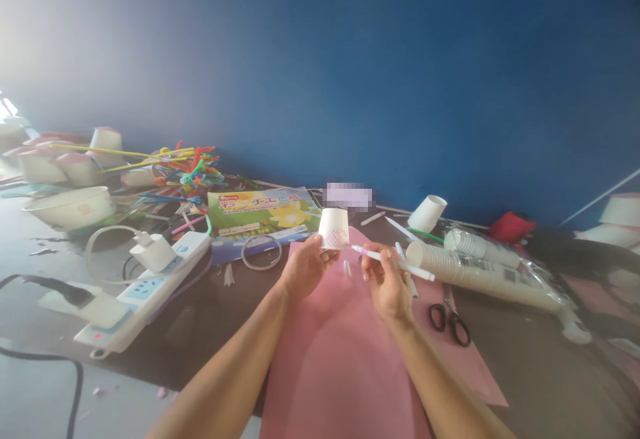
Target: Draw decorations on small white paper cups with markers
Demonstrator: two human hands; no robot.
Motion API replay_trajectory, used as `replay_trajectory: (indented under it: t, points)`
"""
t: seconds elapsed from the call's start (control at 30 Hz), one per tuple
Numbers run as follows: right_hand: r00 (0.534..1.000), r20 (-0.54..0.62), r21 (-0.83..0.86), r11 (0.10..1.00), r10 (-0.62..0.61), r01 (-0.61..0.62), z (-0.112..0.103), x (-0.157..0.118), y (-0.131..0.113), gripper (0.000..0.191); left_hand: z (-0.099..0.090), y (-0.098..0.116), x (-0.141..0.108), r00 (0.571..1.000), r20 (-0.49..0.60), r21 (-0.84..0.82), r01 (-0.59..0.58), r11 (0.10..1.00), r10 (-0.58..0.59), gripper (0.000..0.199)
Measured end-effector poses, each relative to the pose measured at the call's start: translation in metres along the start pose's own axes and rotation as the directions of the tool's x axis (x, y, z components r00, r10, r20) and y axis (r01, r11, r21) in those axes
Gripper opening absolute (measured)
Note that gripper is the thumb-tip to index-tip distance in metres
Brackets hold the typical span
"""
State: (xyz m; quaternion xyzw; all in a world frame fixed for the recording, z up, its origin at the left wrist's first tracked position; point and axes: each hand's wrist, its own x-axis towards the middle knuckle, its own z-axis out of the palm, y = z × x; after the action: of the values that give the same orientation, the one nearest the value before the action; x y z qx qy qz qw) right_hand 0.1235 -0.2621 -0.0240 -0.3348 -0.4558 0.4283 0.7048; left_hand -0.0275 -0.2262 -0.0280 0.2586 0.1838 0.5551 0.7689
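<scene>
My left hand holds a white paper cup upside down by its lower edge. Pink crisscross lines mark the side of the cup facing me. In my right hand is a white marker with a pink band, its tip pointing left, just beside the cup and apart from it. A small white cap lies between the hands on pink paper. More white pens lie partly behind my right hand.
Black-handled scissors and stacked paper cups are at the right. A colored-paper pack lies behind my left hand. Further left are a power strip, a white bowl and colorful pipe cleaners. A blue wall rises behind.
</scene>
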Motion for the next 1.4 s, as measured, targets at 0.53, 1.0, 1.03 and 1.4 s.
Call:
replay_trajectory:
  t: [0.53,1.0,1.03,1.4]
  points:
    - [0.999,-0.047,0.033,0.999,0.012,-0.011,0.0041,0.0010,-0.0064,0.023,0.0009,-0.0001,-0.0009,1.000,0.026,0.006,0.003,1.000,-0.003,0.023]
    - [1.000,-0.013,-0.017,1.000,-0.011,0.011,0.0019,0.0004,-0.0024,0.020,0.0034,-0.0002,-0.0016,1.000,-0.004,0.009,0.012,1.000,-0.012,0.036]
    - [1.000,-0.003,-0.020,1.000,-0.013,0.013,0.0016,0.0002,-0.0021,0.019,0.0032,-0.0002,-0.0015,1.000,-0.008,0.009,0.008,1.000,-0.008,0.037]
    - [0.997,0.071,-0.023,1.000,-0.005,0.007,0.0005,-0.0014,-0.0011,0.019,0.0019,0.0001,-0.0013,1.000,-0.005,0.026,-0.023,0.999,0.023,0.023]
